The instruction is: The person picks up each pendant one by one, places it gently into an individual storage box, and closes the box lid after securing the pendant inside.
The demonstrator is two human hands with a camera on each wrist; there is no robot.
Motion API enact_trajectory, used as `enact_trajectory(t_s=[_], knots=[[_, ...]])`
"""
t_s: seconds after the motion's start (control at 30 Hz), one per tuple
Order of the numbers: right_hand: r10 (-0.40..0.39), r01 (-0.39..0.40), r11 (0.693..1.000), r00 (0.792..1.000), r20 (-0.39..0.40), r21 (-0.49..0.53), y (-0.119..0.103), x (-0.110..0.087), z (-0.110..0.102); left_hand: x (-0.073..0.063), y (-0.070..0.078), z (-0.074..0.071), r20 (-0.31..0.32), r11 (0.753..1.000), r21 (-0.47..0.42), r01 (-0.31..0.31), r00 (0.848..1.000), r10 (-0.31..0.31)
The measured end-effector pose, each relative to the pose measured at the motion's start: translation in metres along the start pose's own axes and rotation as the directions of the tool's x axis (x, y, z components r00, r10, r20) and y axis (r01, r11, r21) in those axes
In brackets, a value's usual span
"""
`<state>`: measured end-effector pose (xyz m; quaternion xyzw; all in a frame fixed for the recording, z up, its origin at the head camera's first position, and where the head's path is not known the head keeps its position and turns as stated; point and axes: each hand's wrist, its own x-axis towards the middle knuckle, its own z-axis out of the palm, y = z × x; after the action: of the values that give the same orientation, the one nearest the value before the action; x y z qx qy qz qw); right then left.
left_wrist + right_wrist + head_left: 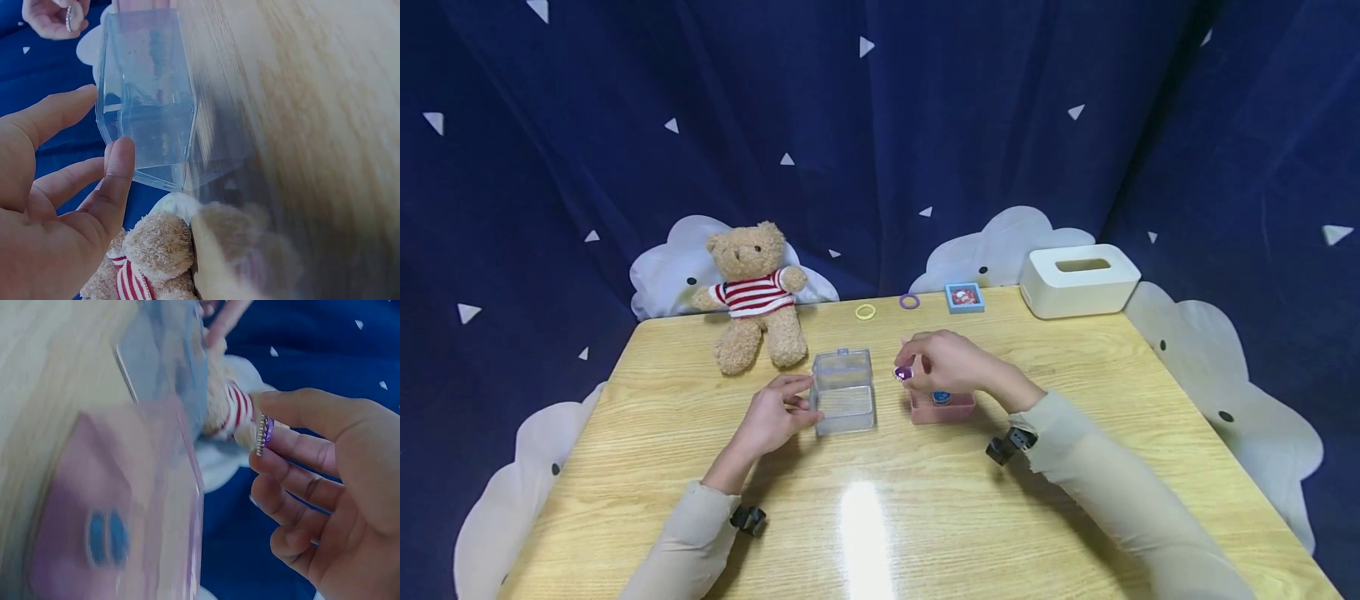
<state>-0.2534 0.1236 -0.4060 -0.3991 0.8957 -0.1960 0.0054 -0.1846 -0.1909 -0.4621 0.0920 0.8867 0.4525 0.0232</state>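
My right hand [946, 360] pinches a purple gem with a silvery beaded edge [903, 373] between thumb and fingers, above the left side of a small pink box [943, 412]. Inside that box lies a blue gem-like piece [107, 539], which shows against the pink wall in the right wrist view. A clear plastic box [844, 410] stands left of the pink one with its hinged lid raised at the back. My left hand [775, 415] is at its left side, fingers loosely extended and fingertips right at the wall. Nothing shows inside the clear box.
A teddy bear [752, 300] in a striped shirt sits at the back left. Along the far edge are a yellow ring [865, 312], a purple ring [909, 301], a blue-framed picture [964, 297] and a white tissue box [1078, 281]. Cloud-shaped cushions [1015, 237] line the wooden table [955, 517].
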Motion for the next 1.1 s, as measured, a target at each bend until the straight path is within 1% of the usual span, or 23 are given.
enact_trajectory(t_s=[0.17, 0.37, 0.57, 0.8, 0.97, 1.1], knots=[[-0.043, 0.044, 0.999, 0.999, 0.03, -0.029, -0.016, 0.015, 0.012, 0.0, 0.001, 0.0, -0.003, 1.0, 0.002, -0.005, 1.0, 0.005], [-0.059, 0.062, 0.997, 0.997, 0.053, -0.051, -0.027, 0.032, 0.027, 0.0, 0.001, 0.0, -0.005, 1.0, 0.002, -0.013, 1.0, 0.013], [-0.074, 0.076, 0.997, 0.995, 0.073, -0.023, -0.035, 0.045, 0.043, 0.0, 0.0, 0.0, -0.004, 1.0, 0.014, -0.023, 1.0, 0.023], [-0.026, 0.035, 0.997, 0.991, 0.131, -0.07, -0.04, 0.054, 0.059, 0.0, 0.0, 0.0, -0.001, 1.0, 0.02, -0.024, 1.0, 0.024], [0.004, 0.01, 0.997, 0.985, 0.173, -0.082, -0.039, 0.057, 0.066, 0.0, 0.0, -0.001, 0.001, 1.0, 0.019, -0.019, 1.0, 0.019], [0.021, -0.004, 0.996, 0.983, 0.185, -0.093, -0.038, 0.06, 0.069, 0.0, 0.0, -0.001, 0.0, 1.0, 0.021, -0.023, 1.0, 0.023]])
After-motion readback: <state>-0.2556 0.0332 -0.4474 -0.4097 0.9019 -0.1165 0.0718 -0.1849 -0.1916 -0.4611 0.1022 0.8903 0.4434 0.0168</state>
